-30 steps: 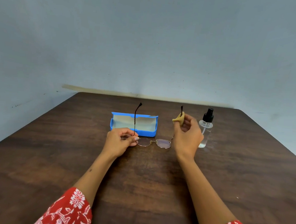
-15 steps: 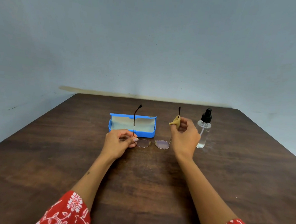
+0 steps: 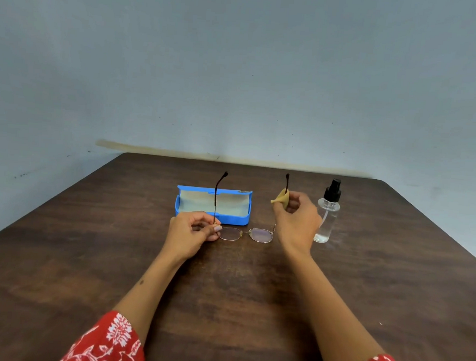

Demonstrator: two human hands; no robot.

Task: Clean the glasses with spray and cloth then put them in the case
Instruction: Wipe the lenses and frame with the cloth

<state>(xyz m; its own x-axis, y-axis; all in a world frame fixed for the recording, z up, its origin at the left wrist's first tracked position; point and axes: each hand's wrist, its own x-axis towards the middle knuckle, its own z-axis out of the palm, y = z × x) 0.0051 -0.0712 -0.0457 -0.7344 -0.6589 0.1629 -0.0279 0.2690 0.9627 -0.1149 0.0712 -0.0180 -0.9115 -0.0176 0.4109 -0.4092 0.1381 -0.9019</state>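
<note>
Thin-framed glasses [image 3: 245,234] lie lenses-down on the brown table [image 3: 223,292], both dark arms pointing up. My left hand [image 3: 192,232] pinches the frame at the left hinge. My right hand [image 3: 296,218] pinches a small tan cloth [image 3: 281,200] around the upper part of the right arm. A blue case [image 3: 212,205] stands open just behind the glasses, its pale lining showing. To the right of my right hand stands a clear spray bottle [image 3: 327,214] with a black top.
The table runs back to a grey wall [image 3: 239,67]. Its left and right edges slant inward toward the far corners. Red patterned sleeves show at the bottom of the view.
My right hand and the cloth have slid slightly lower along the right arm of the glasses. My left hand and the glasses stay put.
</note>
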